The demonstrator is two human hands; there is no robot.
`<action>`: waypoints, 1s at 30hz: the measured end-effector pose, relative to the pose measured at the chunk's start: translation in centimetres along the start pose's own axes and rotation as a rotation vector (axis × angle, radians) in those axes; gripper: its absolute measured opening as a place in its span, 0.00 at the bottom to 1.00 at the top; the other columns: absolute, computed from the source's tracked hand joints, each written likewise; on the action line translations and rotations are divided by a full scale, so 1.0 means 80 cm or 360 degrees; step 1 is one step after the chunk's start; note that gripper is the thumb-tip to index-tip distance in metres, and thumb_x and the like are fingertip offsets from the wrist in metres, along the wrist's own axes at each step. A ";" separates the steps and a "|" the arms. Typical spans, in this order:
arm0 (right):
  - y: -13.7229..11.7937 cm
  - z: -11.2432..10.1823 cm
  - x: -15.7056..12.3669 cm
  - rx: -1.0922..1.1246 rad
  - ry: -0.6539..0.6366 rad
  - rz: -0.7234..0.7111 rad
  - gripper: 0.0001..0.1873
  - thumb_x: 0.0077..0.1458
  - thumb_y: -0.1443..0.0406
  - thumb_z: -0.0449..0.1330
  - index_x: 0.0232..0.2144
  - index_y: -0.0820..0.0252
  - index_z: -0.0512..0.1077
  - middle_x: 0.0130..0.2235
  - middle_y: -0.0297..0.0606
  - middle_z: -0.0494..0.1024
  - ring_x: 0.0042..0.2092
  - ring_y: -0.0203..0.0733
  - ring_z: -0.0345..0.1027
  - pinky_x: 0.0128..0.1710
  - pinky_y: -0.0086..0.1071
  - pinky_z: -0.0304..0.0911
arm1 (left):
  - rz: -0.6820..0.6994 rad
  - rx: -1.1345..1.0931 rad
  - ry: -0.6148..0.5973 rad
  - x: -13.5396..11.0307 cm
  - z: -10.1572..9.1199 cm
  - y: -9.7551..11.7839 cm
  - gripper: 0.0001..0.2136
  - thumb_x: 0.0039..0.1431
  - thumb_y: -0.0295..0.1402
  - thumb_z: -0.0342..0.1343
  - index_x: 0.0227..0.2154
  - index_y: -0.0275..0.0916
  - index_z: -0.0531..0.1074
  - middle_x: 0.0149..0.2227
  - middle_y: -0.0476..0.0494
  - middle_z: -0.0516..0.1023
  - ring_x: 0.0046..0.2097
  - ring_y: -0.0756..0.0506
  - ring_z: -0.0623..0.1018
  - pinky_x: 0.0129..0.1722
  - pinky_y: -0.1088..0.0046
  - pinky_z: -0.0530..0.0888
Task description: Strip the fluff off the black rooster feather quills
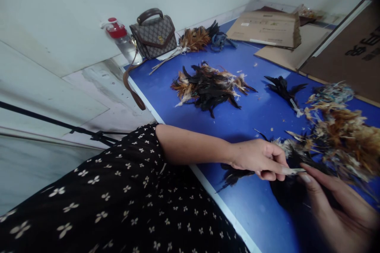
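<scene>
My left hand is closed around a small bunch of dark feathers, whose tips stick out under the wrist. Their pale quill ends poke out past the thumb. At those ends, the thumb and forefinger of my right hand pinch together; the other fingers are partly cut off at the frame edge. Black feathers lie beneath and behind the hands, partly hidden. Just beyond is a large heap of brown and cream feathers. A tied black feather bunch rests farther back.
A loose pile of black and brown feathers lies mid-table on the blue tabletop. Along the wall stand a water bottle, a handbag and more feather bundles. Flattened cardboard and a carton occupy the far right.
</scene>
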State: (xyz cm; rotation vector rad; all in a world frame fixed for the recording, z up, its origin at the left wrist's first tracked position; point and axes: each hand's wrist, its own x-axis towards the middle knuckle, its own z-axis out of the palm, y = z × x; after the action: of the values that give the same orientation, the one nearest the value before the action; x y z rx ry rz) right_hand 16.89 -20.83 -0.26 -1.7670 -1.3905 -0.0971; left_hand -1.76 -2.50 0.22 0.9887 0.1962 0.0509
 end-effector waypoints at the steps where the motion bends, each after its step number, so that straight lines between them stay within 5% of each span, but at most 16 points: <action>1: 0.004 0.000 0.001 0.0027 -0.0022 0.0010 0.13 0.66 0.50 0.73 0.51 0.39 0.88 0.44 0.34 0.90 0.39 0.49 0.83 0.44 0.48 0.74 | -0.0008 -0.0004 -0.0018 0.000 -0.002 0.000 0.24 0.48 0.46 0.85 0.33 0.37 0.77 0.32 0.48 0.83 0.27 0.53 0.75 0.27 0.72 0.63; 10: -0.015 -0.006 0.000 0.0088 -0.0135 0.0051 0.09 0.68 0.51 0.71 0.47 0.42 0.87 0.45 0.33 0.89 0.41 0.48 0.84 0.48 0.47 0.75 | -0.0238 -0.0054 -0.0047 0.006 -0.009 0.005 0.27 0.30 0.45 0.89 0.29 0.37 0.83 0.31 0.43 0.85 0.29 0.49 0.79 0.27 0.69 0.71; 19: -0.003 -0.011 -0.007 0.0080 -0.0321 0.0067 0.13 0.70 0.49 0.67 0.48 0.45 0.85 0.48 0.34 0.89 0.45 0.48 0.84 0.54 0.44 0.74 | -0.0337 -0.0212 -0.0058 0.009 -0.009 0.004 0.28 0.21 0.35 0.90 0.28 0.34 0.84 0.29 0.42 0.85 0.27 0.50 0.79 0.24 0.74 0.67; 25: -0.047 0.007 0.005 0.0128 0.0048 0.0128 0.12 0.68 0.53 0.71 0.50 0.46 0.88 0.42 0.36 0.87 0.36 0.45 0.77 0.42 0.43 0.68 | -0.0190 -0.0369 0.0058 0.003 0.007 0.011 0.21 0.35 0.33 0.89 0.27 0.34 0.83 0.27 0.45 0.83 0.25 0.53 0.75 0.22 0.76 0.61; 30: -0.049 0.015 0.002 0.0085 0.0114 0.0008 0.15 0.67 0.60 0.73 0.56 0.43 0.87 0.44 0.36 0.89 0.36 0.43 0.78 0.44 0.42 0.69 | -0.0169 -0.0369 0.0072 0.001 0.012 0.015 0.16 0.44 0.32 0.86 0.26 0.32 0.83 0.25 0.44 0.82 0.25 0.53 0.75 0.23 0.76 0.62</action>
State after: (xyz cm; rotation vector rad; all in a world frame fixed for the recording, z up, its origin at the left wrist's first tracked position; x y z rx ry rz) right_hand 13.22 -19.85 1.28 -1.7067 -1.3260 -0.1183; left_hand -1.46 -2.62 1.72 0.7456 0.2777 -0.0015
